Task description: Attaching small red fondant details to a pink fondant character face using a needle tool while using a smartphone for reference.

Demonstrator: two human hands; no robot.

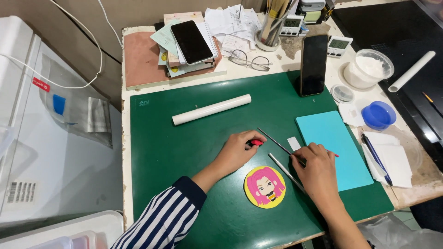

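A round yellow disc with a pink-haired cartoon face (265, 186) lies on the green cutting mat (184, 152) between my hands. My left hand (240, 148) pinches a small red piece (256, 143) against the mat just above the disc. My right hand (316, 168) rests to the right of the disc, fingers closed around a thin metal tool (276, 140) that points up and left. A second thin rod (284, 170) lies under that hand. A small white scrap (293, 143) sits beside it.
A white rolling pin (211, 109) lies on the mat's upper part; a teal board (336, 147) sits at right. Behind are an upright phone (313, 64), a flat phone on papers (191, 41), glasses (249, 60), a powder tub (368, 68), a blue cup (378, 115), timers and a white tube (411, 71).
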